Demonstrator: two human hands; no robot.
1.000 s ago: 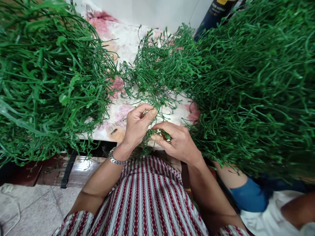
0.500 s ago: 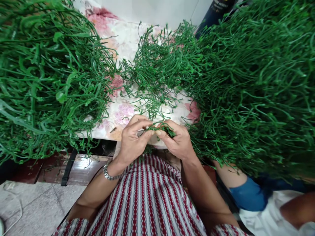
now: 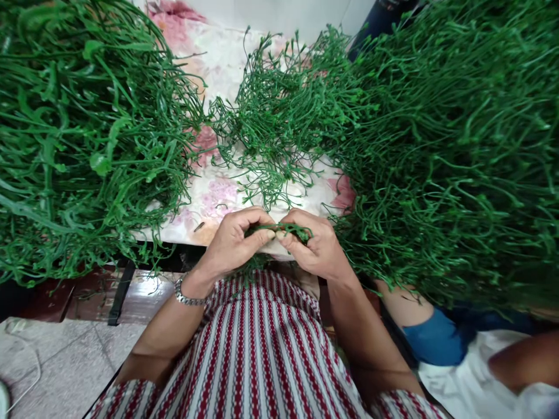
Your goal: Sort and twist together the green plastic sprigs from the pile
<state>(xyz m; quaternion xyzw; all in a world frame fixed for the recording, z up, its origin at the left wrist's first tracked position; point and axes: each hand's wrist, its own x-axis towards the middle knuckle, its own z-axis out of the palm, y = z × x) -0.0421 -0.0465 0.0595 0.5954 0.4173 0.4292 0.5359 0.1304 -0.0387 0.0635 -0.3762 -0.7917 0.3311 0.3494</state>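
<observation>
Thumb and fingertips of my left hand (image 3: pixel 236 237) pinch one part of a small green sprig (image 3: pixel 301 231). My right hand (image 3: pixel 315 241) closes on the same sprig, and its thin curled strands stick out between thumb and forefinger. The two hands nearly meet at the fingertips, just over the near edge of the table. Beyond them a loose patch of thin green stems (image 3: pixel 279 116) with small knobbed tips spreads across the floral cloth (image 3: pixel 220 195). Whether the stems are plastic or real I cannot tell for sure.
A big heap of leafy green sprays (image 3: pixel 87 145) rises at left, and a larger heap of thin stems (image 3: pixel 449 151) at right. A dark cylindrical object (image 3: pixel 375 26) leans at the back. Another person's leg in blue shorts (image 3: pixel 434 337) is at the lower right.
My left hand's fingertips have drawn together and closed in against the right hand's. The sprig between them has shifted slightly. The heaps stay as they were.
</observation>
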